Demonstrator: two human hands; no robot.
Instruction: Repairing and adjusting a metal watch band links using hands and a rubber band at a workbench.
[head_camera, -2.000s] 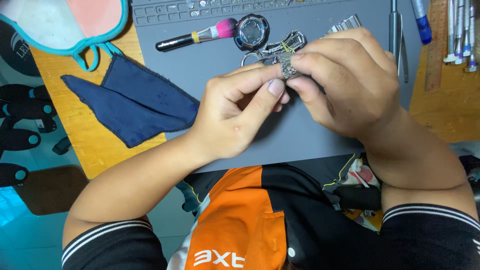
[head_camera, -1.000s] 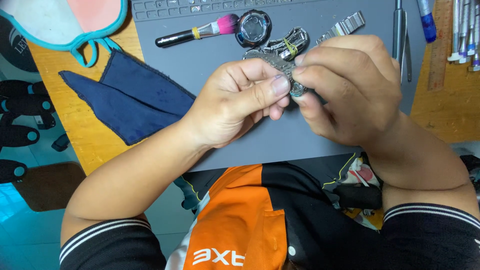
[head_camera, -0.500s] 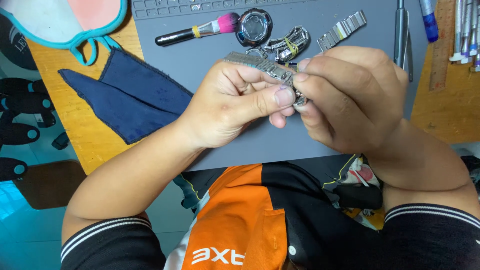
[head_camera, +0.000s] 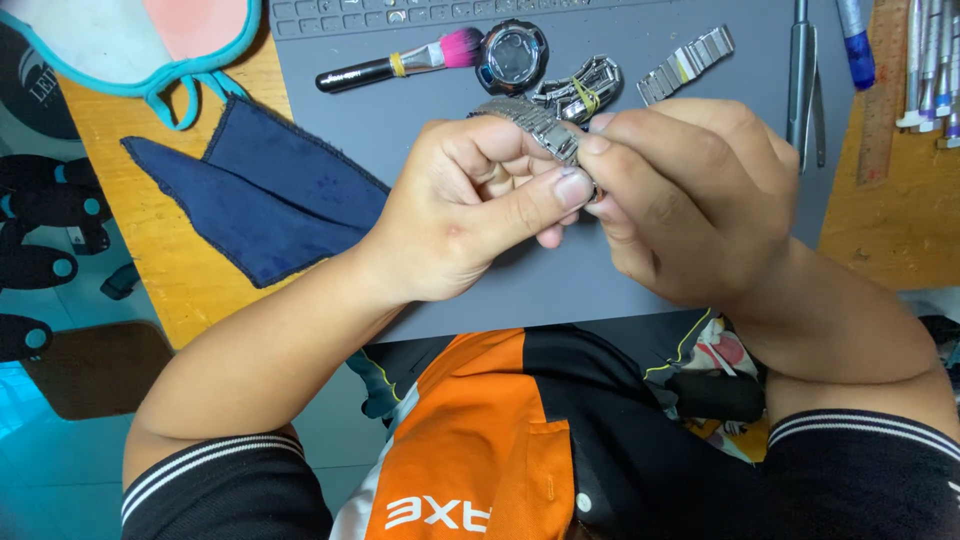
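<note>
Centre frame, above the grey mat (head_camera: 420, 150): both hands pinch one metal watch band (head_camera: 530, 125).
Left hand (head_camera: 470, 210) thumb and right hand (head_camera: 680, 200) fingers closed on its near end. Watch case (head_camera: 512, 55), clasp piece (head_camera: 580, 88) and second band piece (head_camera: 688, 62) lie separate at upper centre, nothing joined yet. Pink-tipped brush (head_camera: 400, 65) beside them.

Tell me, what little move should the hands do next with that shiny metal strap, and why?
Probably a small push of the left hand thumb against the strap's end. Both hands pinch the metal watch strap above the grey mat, and the right hand covers the end where they meet, so the work there looks unfinished. The joint itself is hidden.
</note>
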